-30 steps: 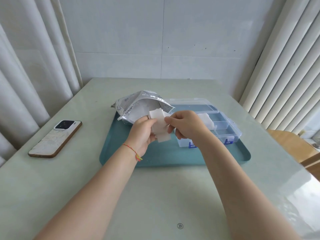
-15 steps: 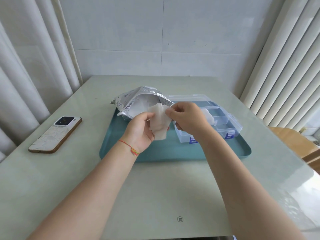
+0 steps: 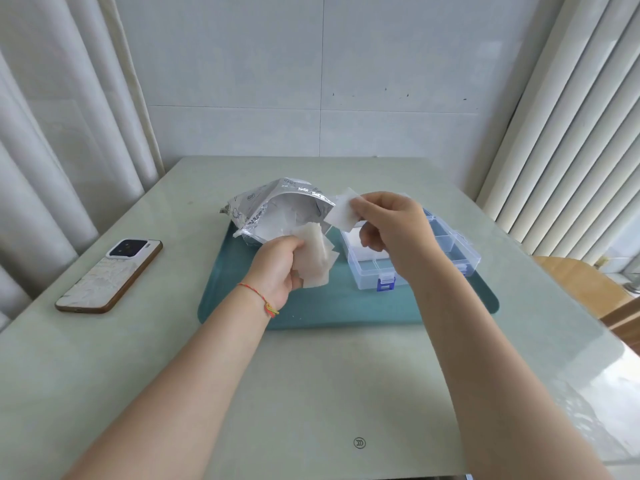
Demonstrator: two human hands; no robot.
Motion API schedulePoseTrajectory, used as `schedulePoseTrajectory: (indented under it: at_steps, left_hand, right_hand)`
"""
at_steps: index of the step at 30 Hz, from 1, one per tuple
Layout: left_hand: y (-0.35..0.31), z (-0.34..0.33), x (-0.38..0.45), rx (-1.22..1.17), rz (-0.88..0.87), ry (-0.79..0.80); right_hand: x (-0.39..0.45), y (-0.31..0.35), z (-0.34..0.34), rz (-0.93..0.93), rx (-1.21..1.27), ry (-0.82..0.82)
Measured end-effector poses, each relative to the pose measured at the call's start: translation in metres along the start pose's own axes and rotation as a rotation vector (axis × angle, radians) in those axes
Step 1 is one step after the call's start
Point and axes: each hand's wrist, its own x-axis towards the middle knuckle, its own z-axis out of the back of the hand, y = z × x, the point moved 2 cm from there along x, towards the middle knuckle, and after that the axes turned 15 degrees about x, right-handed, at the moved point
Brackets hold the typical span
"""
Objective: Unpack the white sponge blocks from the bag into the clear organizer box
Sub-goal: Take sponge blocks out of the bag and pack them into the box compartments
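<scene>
Organizer box (image 3: pixel 450 251) partly hidden behind right hand (image 3: pixel 388 223)

White sponge blocks (image 3: pixel 317 252) held above open silver bag (image 3: pixel 277 211); clear organizer box (image 3: pixel 450 251) seemingly holds one.

Both arms out fwd; left hand (image 3: pixel 277 268) fingers curled gripping, right hand (image 3: pixel 388 225) raised, fingers pinching

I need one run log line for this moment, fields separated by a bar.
left hand: holds sponge stack | right hand: pinches one sponge block | organizer box: open, on tray
</scene>
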Motion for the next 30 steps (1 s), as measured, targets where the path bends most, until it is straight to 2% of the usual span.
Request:
schedulePoseTrajectory:
  at_steps: [4,8,17,20,24,27,30]
  left_hand:
    - [-0.003,-0.006,-0.005,0.110,-0.019,0.104]
    - [-0.007,-0.009,-0.010,0.100,-0.051,0.208]
    - [-0.010,-0.013,-0.017,0.073,-0.154,0.350]
    - [-0.008,-0.012,-0.013,0.055,-0.164,0.287]
    - [-0.009,-0.003,-0.004,-0.145,-0.121,0.141]
    - [-0.010,0.000,-0.002,-0.271,-0.100,0.173]
    - [-0.012,-0.001,-0.005,-0.355,-0.115,0.223]
  right_hand:
    - [-0.004,-0.006,-0.008,-0.046,-0.197,0.145]
    - [0.000,-0.015,-0.014,-0.008,-0.377,0.109]
    - [0.000,-0.019,-0.017,0.084,-0.414,0.058]
    - [0.002,-0.018,-0.017,0.106,-0.465,0.020]
    - [0.003,-0.014,-0.015,0.063,-0.482,0.023]
    - [-0.005,-0.014,-0.019,-0.046,-0.454,0.126]
    - [-0.009,-0.014,-0.024,-0.091,-0.378,0.140]
